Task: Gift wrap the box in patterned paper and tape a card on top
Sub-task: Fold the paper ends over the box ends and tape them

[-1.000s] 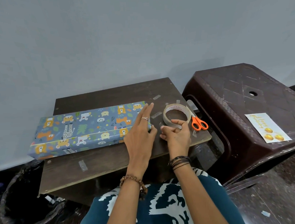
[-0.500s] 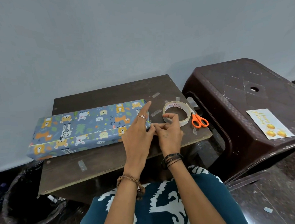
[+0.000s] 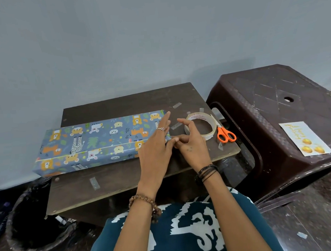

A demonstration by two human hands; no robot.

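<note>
Resting flat and open-fingered, left hand (image 3: 154, 146) presses wrapped box's (image 3: 97, 143) right end near the table's (image 3: 110, 182) right edge; right hand (image 3: 190, 143) pinches there, contents indiscernible; card (image 3: 305, 138) on stool (image 3: 270, 109).

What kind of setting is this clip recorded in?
Probably a room in a home used as a makeshift craft spot: a small worn wooden table against a bare wall, a brown plastic stool holding the card, and a bin on the floor.

Dark brown plastic stool (image 3: 274, 109) sits right off the desk's (image 3: 110, 177) right edge, and what looks like a black bin (image 3: 32, 226) sits below its near-left corner.
</note>
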